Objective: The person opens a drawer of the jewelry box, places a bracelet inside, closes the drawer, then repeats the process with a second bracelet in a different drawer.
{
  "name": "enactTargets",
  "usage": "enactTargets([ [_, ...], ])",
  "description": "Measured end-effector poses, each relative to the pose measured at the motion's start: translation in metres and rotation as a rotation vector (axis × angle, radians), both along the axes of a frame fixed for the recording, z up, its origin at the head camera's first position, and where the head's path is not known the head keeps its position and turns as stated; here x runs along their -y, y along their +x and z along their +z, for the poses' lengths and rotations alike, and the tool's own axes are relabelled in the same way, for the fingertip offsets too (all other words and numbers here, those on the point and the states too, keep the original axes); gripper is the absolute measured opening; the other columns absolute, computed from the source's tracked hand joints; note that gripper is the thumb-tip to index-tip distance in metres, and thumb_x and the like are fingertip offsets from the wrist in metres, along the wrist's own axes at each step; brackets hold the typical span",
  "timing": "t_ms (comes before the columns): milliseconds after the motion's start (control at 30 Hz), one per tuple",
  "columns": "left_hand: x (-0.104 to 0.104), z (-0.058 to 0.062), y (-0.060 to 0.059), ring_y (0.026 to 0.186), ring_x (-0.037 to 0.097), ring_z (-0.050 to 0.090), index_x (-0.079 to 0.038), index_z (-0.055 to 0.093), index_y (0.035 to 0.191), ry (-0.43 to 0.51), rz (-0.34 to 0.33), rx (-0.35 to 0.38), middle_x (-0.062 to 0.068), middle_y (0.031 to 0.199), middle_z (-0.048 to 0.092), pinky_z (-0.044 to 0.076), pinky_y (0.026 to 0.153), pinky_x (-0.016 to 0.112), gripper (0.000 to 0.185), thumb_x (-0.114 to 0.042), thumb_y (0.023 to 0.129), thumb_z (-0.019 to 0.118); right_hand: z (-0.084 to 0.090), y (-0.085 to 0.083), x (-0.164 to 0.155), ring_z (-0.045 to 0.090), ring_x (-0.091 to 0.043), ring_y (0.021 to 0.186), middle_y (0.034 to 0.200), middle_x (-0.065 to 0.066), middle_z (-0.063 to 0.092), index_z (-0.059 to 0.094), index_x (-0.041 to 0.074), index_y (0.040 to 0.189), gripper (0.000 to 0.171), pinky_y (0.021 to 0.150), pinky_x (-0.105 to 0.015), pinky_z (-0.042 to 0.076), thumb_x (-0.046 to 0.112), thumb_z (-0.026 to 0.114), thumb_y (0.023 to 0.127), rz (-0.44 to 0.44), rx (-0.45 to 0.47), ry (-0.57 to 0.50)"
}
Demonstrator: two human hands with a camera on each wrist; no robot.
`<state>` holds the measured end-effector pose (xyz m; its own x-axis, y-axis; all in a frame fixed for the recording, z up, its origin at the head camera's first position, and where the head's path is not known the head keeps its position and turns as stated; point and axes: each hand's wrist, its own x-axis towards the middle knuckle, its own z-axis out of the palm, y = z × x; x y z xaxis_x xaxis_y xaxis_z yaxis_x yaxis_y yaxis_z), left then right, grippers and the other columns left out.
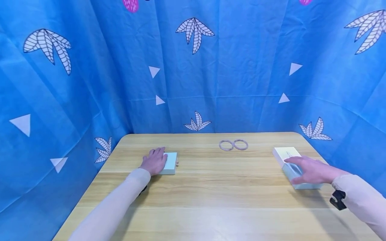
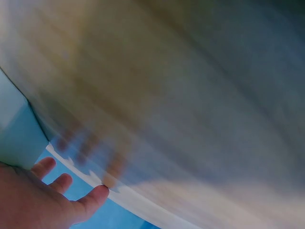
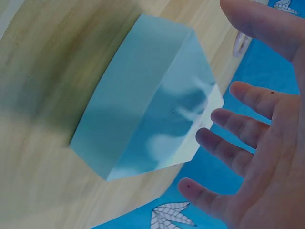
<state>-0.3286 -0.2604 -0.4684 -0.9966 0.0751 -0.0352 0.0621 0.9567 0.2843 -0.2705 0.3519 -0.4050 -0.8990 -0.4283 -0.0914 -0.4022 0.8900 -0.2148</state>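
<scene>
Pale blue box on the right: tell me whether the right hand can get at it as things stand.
Probably yes: the right hand is over the pale blue box, its fingers spread, and nothing visible lies between hand and box.

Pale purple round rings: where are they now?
In the head view, the pale purple rings lie right of centre near the back edge of the wooden table, before the blue patterned curtain.
</scene>
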Motion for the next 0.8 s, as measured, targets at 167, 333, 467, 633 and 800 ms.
enactTargets([
  [167, 0.0, 0.0, 0.0, 0.152, 0.042, 0.018, -0.012, 0.023, 0.161, -0.005, 0.001, -0.007, 0.015, 0.165, 0.026, 0.017, 0.112, 0.075, 0.065, -0.048, 0.107, 0.018, -0.004, -0.002, -0.007, 0.056, -0.041, 0.114, 0.142, -0.029, 0.052, 0.053, 0.003, 0.142, 0.085, 0.087, -0.06, 0.05, 0.048, 0.084, 0.076, -0.016, 0.007, -0.004],
  [333, 0.0, 0.0, 0.0, 0.152, 0.042, 0.018, -0.012, 0.023, 0.161, -0.003, -0.001, -0.011, 0.015, 0.165, 0.026, 0.017, 0.112, 0.075, 0.065, -0.048, 0.107, 0.018, -0.005, -0.004, -0.009, 0.054, -0.046, 0.118, 0.144, -0.032, 0.048, 0.052, 0.004, 0.143, 0.086, 0.088, -0.065, 0.048, 0.05, 0.082, 0.077, -0.026, 0.019, 0.01],
  [467, 0.0, 0.0, 0.0, 0.152, 0.042, 0.018, -0.012, 0.023, 0.161, -0.007, -0.002, -0.012, 0.015, 0.165, 0.026, 0.017, 0.112, 0.075, 0.065, -0.048, 0.107, 0.018, -0.006, -0.006, -0.009, 0.052, -0.05, 0.122, 0.146, -0.032, 0.046, 0.051, 0.005, 0.144, 0.087, 0.09, -0.068, 0.046, 0.053, 0.08, 0.078, -0.037, 0.034, 0.013],
  [633, 0.0, -0.001, 0.0, 0.152, 0.042, 0.018, -0.012, 0.023, 0.161, -0.002, -0.001, -0.003, 0.016, 0.165, 0.026, 0.016, 0.113, 0.075, 0.065, -0.048, 0.107, 0.019, -0.009, -0.009, -0.009, 0.046, -0.057, 0.127, 0.148, -0.034, 0.043, 0.05, 0.004, 0.145, 0.089, 0.092, -0.072, 0.043, 0.056, 0.078, 0.079, -0.035, 0.035, 0.033],
  [800, 0.001, -0.001, -0.001, 0.152, 0.041, 0.018, -0.013, 0.022, 0.162, -0.009, -0.001, -0.001, 0.015, 0.165, 0.026, 0.017, 0.112, 0.075, 0.065, -0.049, 0.107, 0.018, -0.012, -0.013, -0.009, 0.044, -0.059, 0.128, 0.148, -0.035, 0.042, 0.051, 0.002, 0.144, 0.089, 0.093, -0.072, 0.042, 0.057, 0.078, 0.079, -0.027, 0.024, 0.048],
])
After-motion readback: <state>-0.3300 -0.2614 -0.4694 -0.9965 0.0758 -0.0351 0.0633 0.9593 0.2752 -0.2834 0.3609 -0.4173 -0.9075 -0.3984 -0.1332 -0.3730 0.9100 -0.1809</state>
